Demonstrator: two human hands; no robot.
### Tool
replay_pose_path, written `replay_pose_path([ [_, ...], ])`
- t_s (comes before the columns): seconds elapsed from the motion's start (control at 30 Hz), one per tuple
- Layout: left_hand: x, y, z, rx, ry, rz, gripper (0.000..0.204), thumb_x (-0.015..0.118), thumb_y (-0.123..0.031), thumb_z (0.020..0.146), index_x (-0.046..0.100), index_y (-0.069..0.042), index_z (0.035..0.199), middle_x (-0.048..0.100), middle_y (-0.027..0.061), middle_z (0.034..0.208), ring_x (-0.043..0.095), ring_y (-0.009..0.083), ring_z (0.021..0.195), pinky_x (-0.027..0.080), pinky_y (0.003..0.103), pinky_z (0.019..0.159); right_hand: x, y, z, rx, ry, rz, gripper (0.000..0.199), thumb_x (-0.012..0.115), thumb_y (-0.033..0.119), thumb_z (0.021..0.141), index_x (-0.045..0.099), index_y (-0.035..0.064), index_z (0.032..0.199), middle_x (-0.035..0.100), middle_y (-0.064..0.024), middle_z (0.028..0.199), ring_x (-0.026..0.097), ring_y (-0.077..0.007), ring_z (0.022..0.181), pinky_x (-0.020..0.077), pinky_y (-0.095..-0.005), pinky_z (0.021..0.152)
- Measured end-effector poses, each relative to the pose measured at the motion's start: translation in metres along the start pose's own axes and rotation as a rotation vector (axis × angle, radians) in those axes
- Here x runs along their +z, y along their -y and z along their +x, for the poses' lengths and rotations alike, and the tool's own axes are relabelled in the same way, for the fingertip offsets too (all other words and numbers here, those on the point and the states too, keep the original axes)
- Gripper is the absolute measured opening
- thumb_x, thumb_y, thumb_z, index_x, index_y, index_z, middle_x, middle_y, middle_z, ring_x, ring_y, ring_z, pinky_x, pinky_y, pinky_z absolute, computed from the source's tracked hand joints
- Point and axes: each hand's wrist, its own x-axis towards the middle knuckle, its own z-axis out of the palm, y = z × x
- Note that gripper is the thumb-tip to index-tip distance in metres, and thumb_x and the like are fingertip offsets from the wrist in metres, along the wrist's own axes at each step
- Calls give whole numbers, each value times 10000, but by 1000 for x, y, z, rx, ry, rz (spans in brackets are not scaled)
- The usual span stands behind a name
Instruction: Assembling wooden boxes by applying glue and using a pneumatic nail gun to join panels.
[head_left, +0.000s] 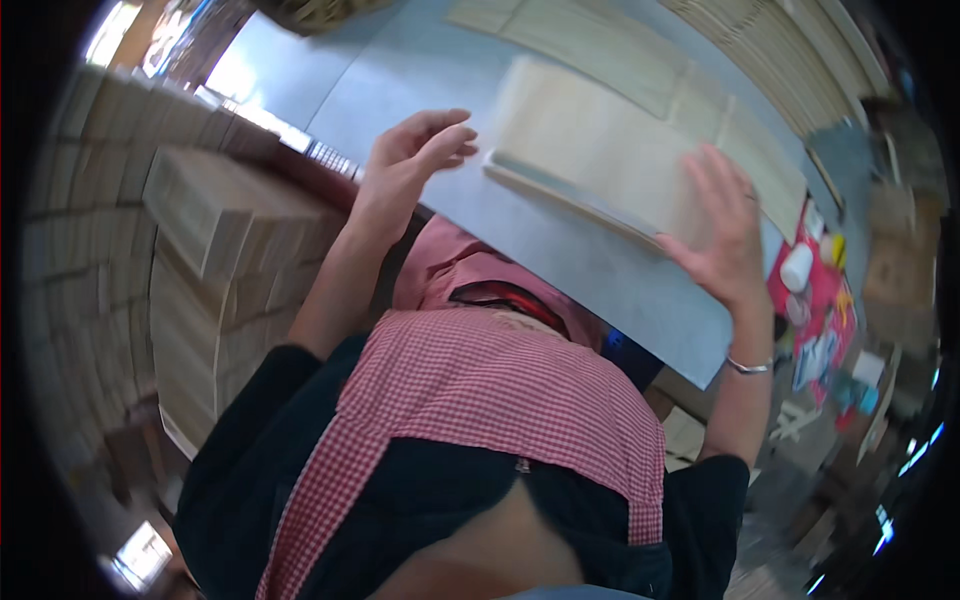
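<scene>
You have a block of pale paper (590, 135) on the grey desk (660, 305), close to the near edge, and the step in hand looks like shifting or squaring it, though the blur leaves that unsure. Your right hand (725, 235) is at the block's right end, fingers spread over the paper and thumb apart from them near its front edge; you cannot tell how firmly it presses. Your left hand (400, 160) hovers beyond the left end, fingers curved with a gap to the thumb, touching nothing. Your two hands are well apart, with the block between. As a judgement, moving the block calls for bringing the left hand to its left end, so both ends are supported. Mind the desk's near edge, which slants past your checked apron (510, 375). Behind the block, flat cream sheets (590, 48) limit the far side, and a large paper pile (775, 60) stands farther right. The easiest room is leftward, where the desktop runs toward a brown basket (315, 12).
</scene>
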Motion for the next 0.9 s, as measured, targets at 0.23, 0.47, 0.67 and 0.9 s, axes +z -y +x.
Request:
replay_pose_path([
  [0.23,-19,26,-2,206,-50,808,291,794,-92,842,736,17,1105,677,94,999,636,175,876,514,289,800,8,-8,4,36,101,56,826,854,207,654,567,90,1420,499,-111,1508,469,-335,1345,372,-445,1152],
  [0.47,-1,38,3,174,16,811,318,820,-77,798,744,15,1093,667,97,977,633,179,845,514,294,761,17,-7,11,23,172,33,831,853,221,657,567,76,1423,495,-125,1515,467,-340,1350,377,-448,1150],
  [0.67,-1,36,1,142,18,806,309,821,-69,794,748,14,1083,668,97,979,635,180,846,518,296,767,3,-12,5,48,202,27,824,863,213,641,582,77,1404,503,-121,1504,470,-340,1344,382,-443,1145],
  [0.9,0,39,1,214,-4,822,295,815,-66,801,751,7,1079,670,93,976,636,176,841,521,299,760,-4,-7,-7,106,162,79,812,857,192,644,583,77,1400,510,-116,1500,476,-331,1339,383,-442,1143],
])
